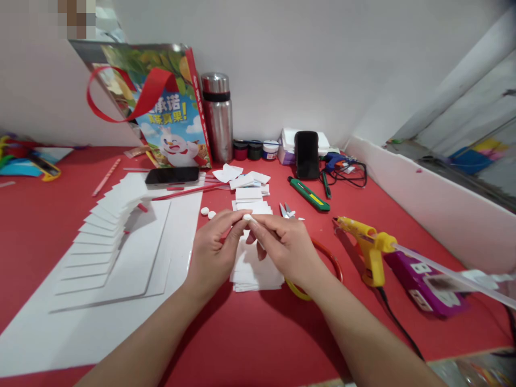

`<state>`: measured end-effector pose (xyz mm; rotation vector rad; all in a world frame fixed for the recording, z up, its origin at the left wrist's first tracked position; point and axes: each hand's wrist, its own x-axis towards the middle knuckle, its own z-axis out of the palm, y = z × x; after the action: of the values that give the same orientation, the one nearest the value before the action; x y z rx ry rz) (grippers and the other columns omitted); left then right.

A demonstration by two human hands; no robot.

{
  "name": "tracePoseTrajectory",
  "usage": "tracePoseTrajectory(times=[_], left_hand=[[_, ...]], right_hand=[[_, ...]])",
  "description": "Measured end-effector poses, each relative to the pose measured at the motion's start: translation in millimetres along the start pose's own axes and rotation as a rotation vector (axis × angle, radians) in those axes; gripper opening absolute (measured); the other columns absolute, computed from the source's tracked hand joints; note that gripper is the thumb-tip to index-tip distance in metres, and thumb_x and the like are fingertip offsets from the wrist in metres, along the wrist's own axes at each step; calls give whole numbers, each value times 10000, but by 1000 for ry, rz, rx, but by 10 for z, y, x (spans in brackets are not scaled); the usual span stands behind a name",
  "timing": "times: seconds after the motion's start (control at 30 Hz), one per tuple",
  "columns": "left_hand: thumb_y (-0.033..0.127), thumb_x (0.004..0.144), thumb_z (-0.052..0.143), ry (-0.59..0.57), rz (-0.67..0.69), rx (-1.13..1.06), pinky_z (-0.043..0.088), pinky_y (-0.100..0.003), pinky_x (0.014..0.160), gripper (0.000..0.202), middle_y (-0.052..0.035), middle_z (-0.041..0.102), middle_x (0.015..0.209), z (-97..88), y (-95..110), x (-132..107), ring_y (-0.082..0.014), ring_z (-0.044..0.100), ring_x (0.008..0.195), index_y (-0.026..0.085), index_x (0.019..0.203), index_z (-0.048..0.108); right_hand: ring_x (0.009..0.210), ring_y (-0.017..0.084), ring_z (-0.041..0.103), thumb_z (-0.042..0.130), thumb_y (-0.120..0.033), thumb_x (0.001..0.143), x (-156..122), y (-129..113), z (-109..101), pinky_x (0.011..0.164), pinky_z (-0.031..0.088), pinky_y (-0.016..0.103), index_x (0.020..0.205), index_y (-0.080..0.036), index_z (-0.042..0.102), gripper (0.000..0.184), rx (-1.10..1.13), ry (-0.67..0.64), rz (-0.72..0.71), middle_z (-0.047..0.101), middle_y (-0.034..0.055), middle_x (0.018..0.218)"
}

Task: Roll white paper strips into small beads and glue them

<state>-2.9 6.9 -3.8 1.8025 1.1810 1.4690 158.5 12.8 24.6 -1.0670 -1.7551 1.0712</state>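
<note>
A flat red tabletop (242, 349) spreads beneath everything. Taking the hands as the clock's centre, a large white rectangular sheet (52, 333) lies at 9 o'clock, bearing a curved, stepped fan of white slabs (94, 239). A colourful picture-printed bag with red ribbon handles (173, 123) stands at 11, touching or just beside a cylindrical silver metal flask (220, 123). A yellow plastic glue gun (373, 250) is at 3. The left hand (213, 247) and right hand (284, 242) meet over a stack of white rectangular sheets (258, 269), which shows at 6. A green plastic cutter (309, 194) lies at 2. Smallest, a small white round-ended piece (247, 217) sits at the centre, thumb and forefinger of each hand pinched closed on it.
</note>
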Motion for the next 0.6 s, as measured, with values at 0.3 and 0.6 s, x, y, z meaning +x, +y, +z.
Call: tracePoseTrajectory(times=[0.3, 0.6], left_hand=[[164, 965, 566, -22, 32, 48, 466, -254, 856, 193, -26, 704, 996, -42, 21, 23, -147, 642, 936, 207, 1080, 715], [202, 956, 594, 17, -35, 14, 478, -252, 849, 156, -29, 706, 983, -4, 24, 16, -149, 653, 934, 195, 1056, 713]], right_hand=[[588, 111, 570, 603, -370, 944, 73, 8, -106, 594, 577, 311, 1016, -127, 682, 265, 967, -230, 489, 670, 63, 851], [569, 74, 424, 629, -383, 924, 36, 2, -13, 613, 541, 271, 829, -154, 640, 248, 786, -207, 405, 507, -27, 740]])
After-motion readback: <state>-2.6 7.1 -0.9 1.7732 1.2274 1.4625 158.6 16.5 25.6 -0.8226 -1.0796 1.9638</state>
